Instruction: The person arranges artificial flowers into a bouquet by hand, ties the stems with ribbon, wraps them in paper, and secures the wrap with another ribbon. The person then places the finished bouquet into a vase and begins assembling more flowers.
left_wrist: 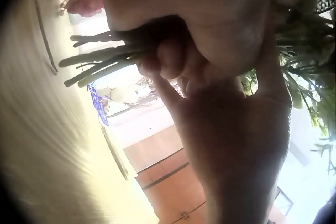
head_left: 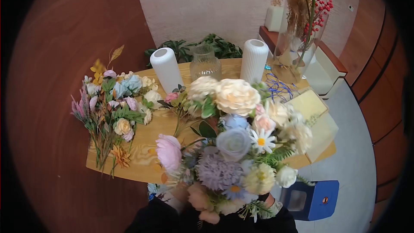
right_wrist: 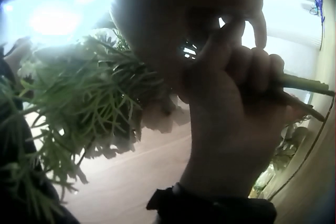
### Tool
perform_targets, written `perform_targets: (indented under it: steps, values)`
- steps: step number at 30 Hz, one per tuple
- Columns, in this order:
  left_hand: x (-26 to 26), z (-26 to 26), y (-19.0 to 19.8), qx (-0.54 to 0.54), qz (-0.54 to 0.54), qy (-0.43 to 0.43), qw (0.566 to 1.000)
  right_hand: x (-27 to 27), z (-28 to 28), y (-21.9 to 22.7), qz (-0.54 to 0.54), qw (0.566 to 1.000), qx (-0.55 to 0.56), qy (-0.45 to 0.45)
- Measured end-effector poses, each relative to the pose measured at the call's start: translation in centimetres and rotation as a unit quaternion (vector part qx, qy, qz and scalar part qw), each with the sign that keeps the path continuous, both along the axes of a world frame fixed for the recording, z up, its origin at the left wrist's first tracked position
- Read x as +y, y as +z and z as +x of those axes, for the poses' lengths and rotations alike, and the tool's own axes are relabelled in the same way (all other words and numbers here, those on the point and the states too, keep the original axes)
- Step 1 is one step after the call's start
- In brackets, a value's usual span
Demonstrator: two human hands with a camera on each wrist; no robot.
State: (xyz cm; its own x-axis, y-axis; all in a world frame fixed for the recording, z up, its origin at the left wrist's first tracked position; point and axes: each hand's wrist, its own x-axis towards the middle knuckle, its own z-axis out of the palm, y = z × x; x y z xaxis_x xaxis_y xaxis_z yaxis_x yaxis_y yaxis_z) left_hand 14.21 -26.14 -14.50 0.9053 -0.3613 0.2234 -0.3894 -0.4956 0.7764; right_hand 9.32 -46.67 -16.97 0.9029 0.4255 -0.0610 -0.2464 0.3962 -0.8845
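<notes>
A full bouquet [head_left: 233, 144] of artificial flowers, with cream roses, a mauve mum, a white daisy and a pink peony, fills the middle of the head view. Beneath the blooms both hands are mostly hidden there. My left hand [left_wrist: 184, 3] curls round the bundled green stems [left_wrist: 100, 61], whose cut ends stick out past the fist. Close against it, my right hand [left_wrist: 236, 124] also wraps its fingers about the stems. In the right wrist view, leafy greenery [right_wrist: 100, 92] hangs beside the hands.
Loose flowers [head_left: 120, 103] lie on the left of the wooden table [head_left: 146, 155]. Two white ribbed vases [head_left: 167, 71] flank a clear glass vase [head_left: 205, 62] at the back. Blue ribbon [head_left: 280, 88] and wrapping paper [head_left: 323, 133] are on the right. A blue stool [head_left: 317, 200] stands below.
</notes>
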Motion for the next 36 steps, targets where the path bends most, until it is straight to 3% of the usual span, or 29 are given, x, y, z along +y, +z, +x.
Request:
perform_targets:
  steps: [2, 7, 8, 10, 13, 15, 23, 27, 31, 34, 36]
  values:
    - [-1.9, 2.3, 1.1, 0.006, -0.014, -0.003, 1.000, -2.3, -1.8, 0.3, -0.004, 1.000, 0.001, 0.002]
    - [1.5, -1.4, 0.7, 0.024, -0.041, -0.015, 0.999, -1.2, -1.4, -0.9, -0.009, 1.000, 0.008, 0.001]
    - [0.4, -5.4, -1.6, 0.028, -0.047, -0.015, 0.998, -3.0, -2.1, -1.6, -0.010, 1.000, 0.010, 0.003]
    - [0.5, -5.2, -1.1, 0.035, -0.060, -0.015, 0.997, -7.8, -5.2, -2.2, -0.013, 1.000, 0.013, 0.008]
    - [0.4, -5.0, -0.6, 0.046, -0.079, -0.010, 0.996, -8.0, -4.0, -3.2, -0.019, 1.000, 0.017, 0.019]
    - [1.5, -5.4, -0.3, 0.049, -0.091, -0.007, 0.995, -10.6, -6.0, -4.7, -0.021, 0.999, 0.016, 0.026]
    - [3.2, -6.6, 0.4, 0.061, -0.133, -0.009, 0.989, -10.8, -6.2, -4.2, -0.025, 0.999, 0.011, 0.042]
    - [0.0, -1.9, 2.5, 0.070, -0.156, -0.008, 0.985, -8.7, -6.6, -3.6, -0.029, 0.998, 0.013, 0.052]
    - [-0.4, -2.6, 2.5, 0.079, -0.174, -0.027, 0.981, -8.0, -5.2, -2.6, -0.030, 0.999, 0.012, 0.042]
    - [-1.0, 1.2, 4.5, 0.086, -0.184, -0.047, 0.978, -3.5, -1.2, -0.1, -0.028, 0.999, 0.009, 0.028]
    - [0.1, -1.1, 3.8, 0.093, -0.189, -0.059, 0.976, -3.4, -0.9, 0.1, -0.025, 0.999, 0.009, 0.020]
